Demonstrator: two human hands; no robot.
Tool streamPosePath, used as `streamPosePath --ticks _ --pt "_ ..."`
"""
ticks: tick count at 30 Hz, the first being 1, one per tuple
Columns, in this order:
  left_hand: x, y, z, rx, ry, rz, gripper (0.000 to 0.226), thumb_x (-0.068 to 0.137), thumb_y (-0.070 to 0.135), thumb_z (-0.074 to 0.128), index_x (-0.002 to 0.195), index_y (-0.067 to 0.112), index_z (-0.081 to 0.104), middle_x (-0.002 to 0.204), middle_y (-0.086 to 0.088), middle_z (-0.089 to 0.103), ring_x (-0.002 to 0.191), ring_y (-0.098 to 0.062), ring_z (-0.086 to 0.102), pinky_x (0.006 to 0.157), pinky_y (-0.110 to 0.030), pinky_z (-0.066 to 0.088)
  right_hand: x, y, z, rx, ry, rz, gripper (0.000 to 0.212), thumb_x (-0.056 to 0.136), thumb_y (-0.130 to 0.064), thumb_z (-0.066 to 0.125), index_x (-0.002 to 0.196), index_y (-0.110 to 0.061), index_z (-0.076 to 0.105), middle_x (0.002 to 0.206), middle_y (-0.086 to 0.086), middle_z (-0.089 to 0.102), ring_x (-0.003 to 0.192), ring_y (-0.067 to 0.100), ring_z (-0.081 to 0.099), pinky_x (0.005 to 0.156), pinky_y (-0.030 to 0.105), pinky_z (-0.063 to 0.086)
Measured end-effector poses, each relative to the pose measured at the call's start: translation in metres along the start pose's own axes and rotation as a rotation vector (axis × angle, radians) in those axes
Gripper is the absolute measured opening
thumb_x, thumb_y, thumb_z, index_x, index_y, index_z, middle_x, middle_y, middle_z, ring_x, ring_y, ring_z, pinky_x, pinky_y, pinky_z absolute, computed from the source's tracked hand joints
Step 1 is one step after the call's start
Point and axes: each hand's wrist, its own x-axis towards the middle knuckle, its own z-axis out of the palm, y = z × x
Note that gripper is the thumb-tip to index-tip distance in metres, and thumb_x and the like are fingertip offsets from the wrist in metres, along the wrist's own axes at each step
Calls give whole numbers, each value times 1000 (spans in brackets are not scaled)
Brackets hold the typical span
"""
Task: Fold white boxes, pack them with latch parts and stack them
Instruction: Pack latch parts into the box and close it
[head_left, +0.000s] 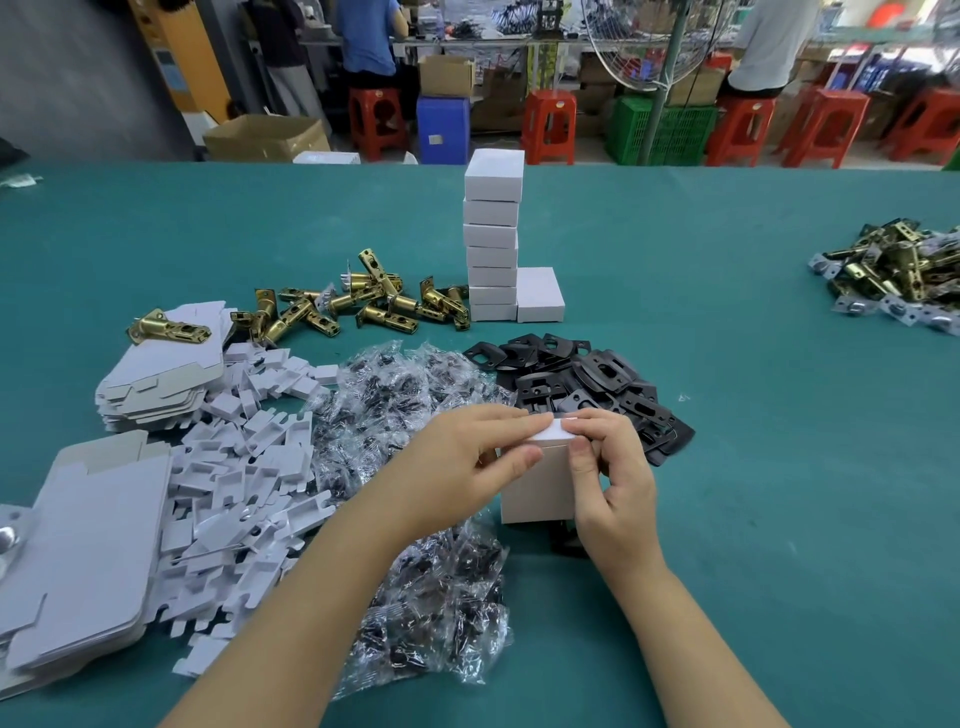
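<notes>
Box (537, 486), plain white, stands upright; left hand (467, 467) and right hand (610, 478) fingers pinch its top flap

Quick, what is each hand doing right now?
Left hand: pinches the white box at its top flap.
Right hand: pinches the same flap.

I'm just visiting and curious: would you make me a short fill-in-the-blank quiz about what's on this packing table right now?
1. Both hands, left hand and right hand, hold a small ____ box.
2. The table has a ____ cover.
3. The tall stack of boxes stands to the ____ of the single box beside it.
4. The flat plates piled just beyond the hands are ____ in colour.

Missing words: white; green; left; black
</notes>
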Motion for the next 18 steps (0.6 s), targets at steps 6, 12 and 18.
streamPosePath --ticks 6,12,18 --pt "-10 -6 16 127 75 60 48 100 44 50 148 36 49 151 3 48 130 -13 52 104 -33 49 1 -4 2 -9 18 81 15 100 -33 48 99 -31 63 108 -19 62 93 14 64 77 30 51" --pt "-11 -4 24 -124 24 -198 59 96 44 65 145 53 35 102 25 61 80 7 63 67 -11 48 0 -11 -1 -6 2 117 12 96 -36 50 102 -37 60 92 -10 64 72 17 57 64 24 44" --pt "-12 10 9 -364 92 -229 27 94 18 71 112 36 60 98 8 69 64 -12 72 54 -25 57 6 -16 -15 156 45 259 23 96 -45 49 109 -38 67 80 -11 61 61 15 52 52 36 44"
